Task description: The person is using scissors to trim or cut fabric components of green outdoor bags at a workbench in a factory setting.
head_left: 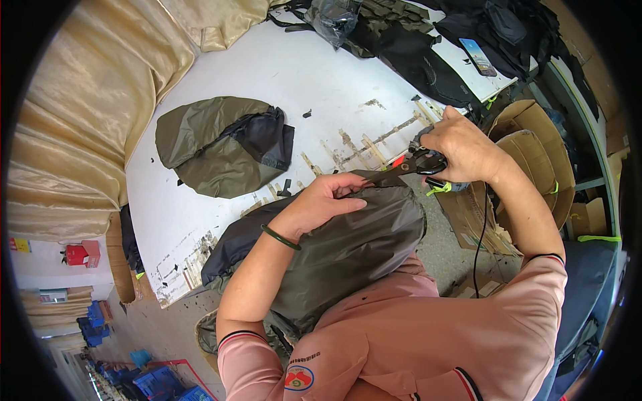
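My right hand (467, 146) is closed round the handles of black scissors (405, 167). Their blades point left and meet the upper edge of a shiny dark olive nylon piece (354, 244), close to my left fingertips. That same edge is pinched in my left hand (326, 206), thumb toward me. A green bangle (281, 237) circles my left wrist. The nylon piece drapes over my lap and the table's near edge, with a dark blue-black part at its left. Farther off lies a second olive piece (210, 150) with a black section, folded on the white table (321, 80).
Open cardboard boxes (528, 144) stand at my right, with a black cord (483, 240) hanging beside them. Black bags and straps (414, 57) and a phone (477, 57) lie at the table's far right. Gold curtains (93, 100) hang along the left. Scraps dot the worn tabletop.
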Demonstrator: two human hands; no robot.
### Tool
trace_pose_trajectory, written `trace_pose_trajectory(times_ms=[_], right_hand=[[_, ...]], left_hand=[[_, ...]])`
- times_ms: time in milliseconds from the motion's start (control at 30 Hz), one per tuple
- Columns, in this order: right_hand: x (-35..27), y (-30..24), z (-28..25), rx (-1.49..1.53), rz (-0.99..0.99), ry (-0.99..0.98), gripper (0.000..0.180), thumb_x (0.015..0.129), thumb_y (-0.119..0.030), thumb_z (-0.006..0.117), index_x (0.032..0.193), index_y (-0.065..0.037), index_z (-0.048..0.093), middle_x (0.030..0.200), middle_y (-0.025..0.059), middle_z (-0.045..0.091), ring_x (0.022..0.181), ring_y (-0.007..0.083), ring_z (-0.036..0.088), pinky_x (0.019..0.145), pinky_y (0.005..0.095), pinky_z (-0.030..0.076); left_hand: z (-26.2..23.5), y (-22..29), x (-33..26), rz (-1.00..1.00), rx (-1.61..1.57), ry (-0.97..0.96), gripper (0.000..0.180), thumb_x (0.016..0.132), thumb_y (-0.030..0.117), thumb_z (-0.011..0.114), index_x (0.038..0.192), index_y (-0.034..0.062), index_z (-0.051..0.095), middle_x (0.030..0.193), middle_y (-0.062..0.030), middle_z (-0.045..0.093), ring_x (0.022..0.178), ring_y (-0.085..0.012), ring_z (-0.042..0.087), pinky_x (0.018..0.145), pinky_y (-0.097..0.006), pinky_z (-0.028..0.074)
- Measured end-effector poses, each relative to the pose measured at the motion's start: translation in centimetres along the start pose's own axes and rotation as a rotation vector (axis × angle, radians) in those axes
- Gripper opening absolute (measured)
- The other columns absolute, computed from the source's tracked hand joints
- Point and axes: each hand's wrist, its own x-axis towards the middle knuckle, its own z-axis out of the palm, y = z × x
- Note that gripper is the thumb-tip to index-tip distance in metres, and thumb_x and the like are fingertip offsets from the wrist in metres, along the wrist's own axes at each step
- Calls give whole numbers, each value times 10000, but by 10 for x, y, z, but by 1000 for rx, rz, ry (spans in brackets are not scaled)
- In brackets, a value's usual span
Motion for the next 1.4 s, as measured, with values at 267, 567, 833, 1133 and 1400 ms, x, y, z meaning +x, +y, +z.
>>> trace_pose_trajectory(times_ms=[267,567,833,1133,1400], right_hand=[[16,-9,-9,-47,-94,4,348,627,-319,819,759,-61,626,670,96,619,742,282,611,802,369,378],[15,-7,-6,-23,-38,-88,376,635,-330,834,779,-48,630,693,141,627,695,338,590,802,375,416],[39,-49,53,865,56,-20,279,762,-145,801,839,19,589,708,156,605,645,202,554,627,340,460],[31,-41,63,1077,246,-51,128,813,-62,733,803,-39,607,652,-76,508,604,25,441,546,215,356],[44,-46,22,312,-45,-105,431,625,-299,876,765,-39,562,746,132,600,725,343,570,683,402,428]], left_hand=[[0,5,-1,-38,74,-23,384,851,40,719,1217,-18,615,956,15,652,810,-39,545,746,-208,463],[5,1,1,32,-32,-15,407,855,21,710,1246,-1,598,1009,4,645,870,-46,561,773,-217,472],[9,-3,-25,500,786,342,282,784,113,760,1029,56,633,1035,-91,609,968,-266,568,874,-364,451],[-20,-47,-99,458,952,647,161,785,102,755,905,44,665,903,-91,609,836,-269,562,743,-346,451],[-18,-56,-108,211,298,386,161,872,150,723,924,14,655,774,-31,650,672,-81,529,613,-249,434]])
